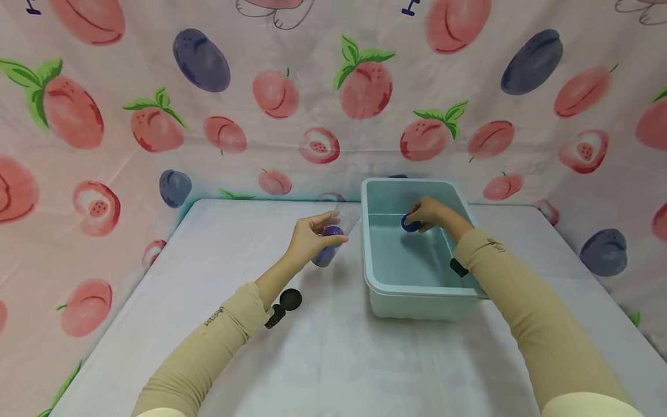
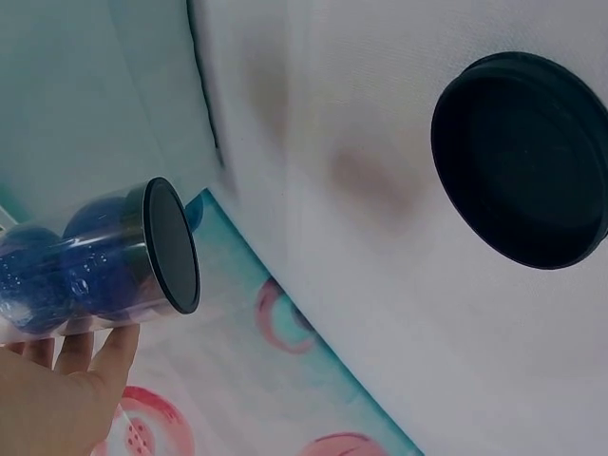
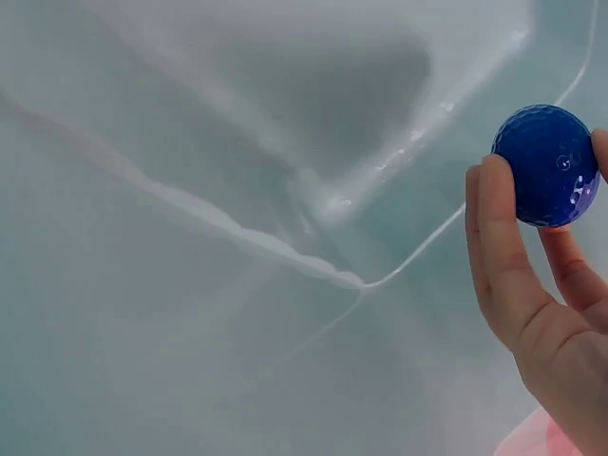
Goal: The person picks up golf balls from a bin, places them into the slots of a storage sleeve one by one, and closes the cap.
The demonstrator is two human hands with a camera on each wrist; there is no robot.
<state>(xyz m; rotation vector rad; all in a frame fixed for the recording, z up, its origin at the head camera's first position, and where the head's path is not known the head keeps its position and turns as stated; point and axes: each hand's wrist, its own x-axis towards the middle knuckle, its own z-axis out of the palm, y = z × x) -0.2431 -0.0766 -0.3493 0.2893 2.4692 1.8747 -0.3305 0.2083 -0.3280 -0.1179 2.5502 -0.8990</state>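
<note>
My left hand [image 1: 311,236] grips a clear plastic tube [image 1: 336,235] tilted toward the pale blue tub [image 1: 417,289]. Blue balls [image 2: 57,271] sit inside the tube [image 2: 104,261], above its black base. My right hand [image 1: 429,213] is inside the tub and pinches a blue dimpled ball [image 3: 549,164] in its fingertips. In the head view that ball [image 1: 409,223] shows just under the fingers, above the tub floor.
A black round cap [image 1: 289,298] lies on the white table [image 1: 208,260] by my left forearm, and shows large in the left wrist view [image 2: 522,161]. Peach-printed cloth [image 1: 156,116] walls the table on three sides. The tub stands right of centre.
</note>
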